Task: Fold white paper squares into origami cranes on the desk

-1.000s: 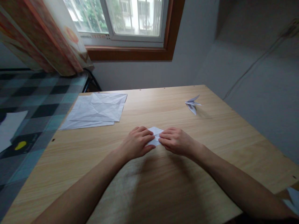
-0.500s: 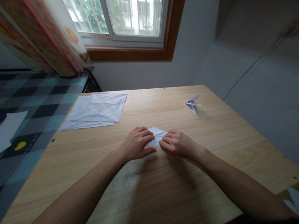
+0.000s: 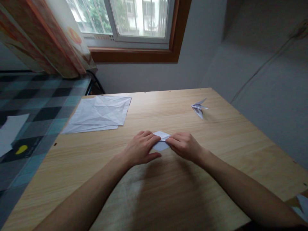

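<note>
A small folded white paper lies on the wooden table in front of me. My left hand rests on its left part, fingers pressed flat on it. My right hand covers its right part, fingertips pinched on a flap near the upper edge. The two hands almost meet over the paper, and much of it is hidden beneath them.
Several creased white sheets lie stacked at the table's back left. A finished folded paper figure stands at the back right. A checked bed lies to the left, a curtain and window behind. White paper shows at the lower right corner.
My right hand has slid up and to the left along the paper's right part, its fingertips now at the upper edge. My left hand has stayed in place.
</note>
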### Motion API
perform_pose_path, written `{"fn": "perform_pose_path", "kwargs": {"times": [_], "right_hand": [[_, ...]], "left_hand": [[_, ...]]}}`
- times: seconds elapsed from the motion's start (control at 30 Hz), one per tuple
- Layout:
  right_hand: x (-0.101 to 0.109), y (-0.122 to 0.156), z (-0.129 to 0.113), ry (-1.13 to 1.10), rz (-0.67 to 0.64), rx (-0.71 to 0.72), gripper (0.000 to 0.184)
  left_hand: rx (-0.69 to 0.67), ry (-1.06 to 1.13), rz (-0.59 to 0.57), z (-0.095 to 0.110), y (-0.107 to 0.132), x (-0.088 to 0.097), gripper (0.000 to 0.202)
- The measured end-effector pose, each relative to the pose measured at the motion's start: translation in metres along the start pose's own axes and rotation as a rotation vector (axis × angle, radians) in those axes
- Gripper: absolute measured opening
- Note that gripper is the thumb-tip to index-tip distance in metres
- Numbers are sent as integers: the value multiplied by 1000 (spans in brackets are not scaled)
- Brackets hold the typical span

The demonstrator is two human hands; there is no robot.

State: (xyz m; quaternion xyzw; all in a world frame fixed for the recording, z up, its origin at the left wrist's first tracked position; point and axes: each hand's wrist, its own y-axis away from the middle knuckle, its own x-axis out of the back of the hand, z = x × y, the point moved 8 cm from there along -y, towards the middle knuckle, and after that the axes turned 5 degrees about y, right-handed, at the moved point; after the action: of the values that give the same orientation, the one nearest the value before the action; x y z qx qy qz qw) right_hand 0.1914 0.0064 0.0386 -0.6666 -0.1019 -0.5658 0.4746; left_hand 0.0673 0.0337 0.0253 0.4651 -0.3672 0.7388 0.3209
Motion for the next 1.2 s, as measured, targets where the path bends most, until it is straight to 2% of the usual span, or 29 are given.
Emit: {"fn": "perform_pose_path", "kwargs": {"times": [0.1, 0.23, 0.43, 0.63, 0.97, 1.2], "right_hand": [[-1, 3, 8, -82, 40, -80, 16], [-2, 4, 13, -137, 49, -107, 15], [-3, 2, 2, -96, -24, 59, 14], [-3, 1, -4, 3, -79, 151, 20], [4, -5, -26, 164, -70, 289, 25], [2, -4, -27, 128, 2, 270, 17]], "left_hand": [[15, 4, 4, 0, 0, 1, 44], [7, 9, 5, 1, -1, 1, 35], [-19, -16, 34, 2, -1, 1, 21], [-60, -72, 114, 3, 0, 2, 24], [-61, -86, 134, 3, 0, 2, 23], [-47, -59, 119, 4, -1, 5, 26]]}}
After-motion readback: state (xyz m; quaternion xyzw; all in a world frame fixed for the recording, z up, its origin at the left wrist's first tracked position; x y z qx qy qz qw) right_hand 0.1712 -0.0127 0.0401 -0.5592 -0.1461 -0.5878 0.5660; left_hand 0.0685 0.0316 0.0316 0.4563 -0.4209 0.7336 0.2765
